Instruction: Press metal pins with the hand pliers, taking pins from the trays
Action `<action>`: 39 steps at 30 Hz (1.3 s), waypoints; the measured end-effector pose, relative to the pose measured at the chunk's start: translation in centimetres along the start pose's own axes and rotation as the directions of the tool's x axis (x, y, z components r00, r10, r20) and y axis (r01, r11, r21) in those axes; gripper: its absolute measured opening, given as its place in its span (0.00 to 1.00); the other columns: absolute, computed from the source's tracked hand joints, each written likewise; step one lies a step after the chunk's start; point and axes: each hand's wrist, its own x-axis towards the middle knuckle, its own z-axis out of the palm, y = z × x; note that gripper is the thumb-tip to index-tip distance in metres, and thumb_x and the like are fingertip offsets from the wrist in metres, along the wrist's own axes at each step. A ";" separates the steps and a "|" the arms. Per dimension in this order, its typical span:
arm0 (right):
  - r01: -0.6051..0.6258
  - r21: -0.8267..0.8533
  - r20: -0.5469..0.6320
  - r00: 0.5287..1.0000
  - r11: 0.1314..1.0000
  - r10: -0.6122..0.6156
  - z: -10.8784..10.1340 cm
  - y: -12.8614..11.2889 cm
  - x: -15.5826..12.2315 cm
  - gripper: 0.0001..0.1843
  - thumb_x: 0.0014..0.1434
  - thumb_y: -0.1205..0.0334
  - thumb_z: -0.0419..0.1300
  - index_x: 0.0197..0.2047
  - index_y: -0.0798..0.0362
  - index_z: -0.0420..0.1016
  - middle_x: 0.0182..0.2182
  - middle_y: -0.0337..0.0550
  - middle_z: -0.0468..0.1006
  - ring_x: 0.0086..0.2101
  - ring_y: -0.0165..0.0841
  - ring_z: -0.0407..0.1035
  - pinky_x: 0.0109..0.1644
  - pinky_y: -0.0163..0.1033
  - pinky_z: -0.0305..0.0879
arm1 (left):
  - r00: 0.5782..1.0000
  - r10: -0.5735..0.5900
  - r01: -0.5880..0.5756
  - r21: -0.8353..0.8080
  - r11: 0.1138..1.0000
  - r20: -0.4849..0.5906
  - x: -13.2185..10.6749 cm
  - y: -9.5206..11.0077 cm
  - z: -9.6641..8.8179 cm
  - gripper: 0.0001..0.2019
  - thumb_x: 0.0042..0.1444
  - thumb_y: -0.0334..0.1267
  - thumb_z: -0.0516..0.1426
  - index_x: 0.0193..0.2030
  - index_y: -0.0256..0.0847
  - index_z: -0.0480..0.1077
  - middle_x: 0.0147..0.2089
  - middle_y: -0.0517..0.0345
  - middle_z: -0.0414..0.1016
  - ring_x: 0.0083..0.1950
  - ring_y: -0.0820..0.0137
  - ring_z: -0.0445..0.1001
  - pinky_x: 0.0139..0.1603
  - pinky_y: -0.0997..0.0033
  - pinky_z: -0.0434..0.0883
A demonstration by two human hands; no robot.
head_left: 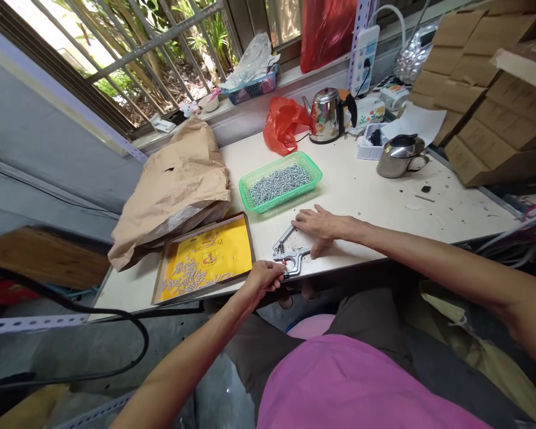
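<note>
A silver metal hand tool (297, 254) with a hinged lever, a spring and a curved frame lies at the table's front edge. My left hand (265, 276) is pinched closed at its jaw end, where a bit of red shows. What sits between those fingertips is too small to make out. My right hand (317, 227) spans the tool's other end, fingers on the raised lever and thumb by the lower handle. Left of the tool, a shallow tray (246, 229) with a yellow lining carries many small metal pins. Behind it, a green plastic basket (274, 206) is filled with similar pieces.
A crumpled brown paper bag (178, 173) lies behind the tray. Along the back are a red plastic bag (283, 126), a steel kettle (326, 116) and a small steel pot (396, 159). Stacked cardboard boxes (495, 89) stand at right. Small scraps dot the right tabletop.
</note>
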 end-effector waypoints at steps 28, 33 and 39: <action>0.058 0.086 -0.240 0.970 0.995 -0.035 6.1 0.8 -1.5 0.23 0.49 0.53 0.62 0.49 0.49 0.74 0.43 0.53 0.75 0.43 0.47 0.69 0.43 0.51 0.62 | 0.994 0.040 -0.027 0.135 0.991 -0.097 -1.4 -1.6 1.1 0.17 0.54 0.44 0.60 0.20 0.36 0.69 0.16 0.60 0.67 0.20 0.75 0.68 0.26 0.74 0.66; 0.024 0.086 -0.218 0.976 0.996 -0.005 6.5 0.4 -1.9 0.22 0.49 0.55 0.61 0.49 0.48 0.73 0.42 0.54 0.74 0.43 0.48 0.69 0.43 0.52 0.65 | 0.796 0.573 -0.345 0.629 0.697 -0.197 -2.8 -1.6 2.2 0.16 0.58 0.49 0.56 0.44 0.39 0.73 0.45 0.50 0.75 0.47 0.62 0.72 0.45 0.64 0.70; 0.036 0.042 -0.243 0.970 0.998 -0.024 7.2 0.8 -2.3 0.21 0.51 0.55 0.60 0.50 0.46 0.71 0.43 0.55 0.74 0.43 0.49 0.69 0.39 0.52 0.66 | 0.669 0.728 -0.493 0.822 0.283 0.150 -0.3 1.5 3.9 0.23 0.58 0.47 0.57 0.55 0.34 0.63 0.52 0.45 0.69 0.55 0.57 0.64 0.48 0.58 0.70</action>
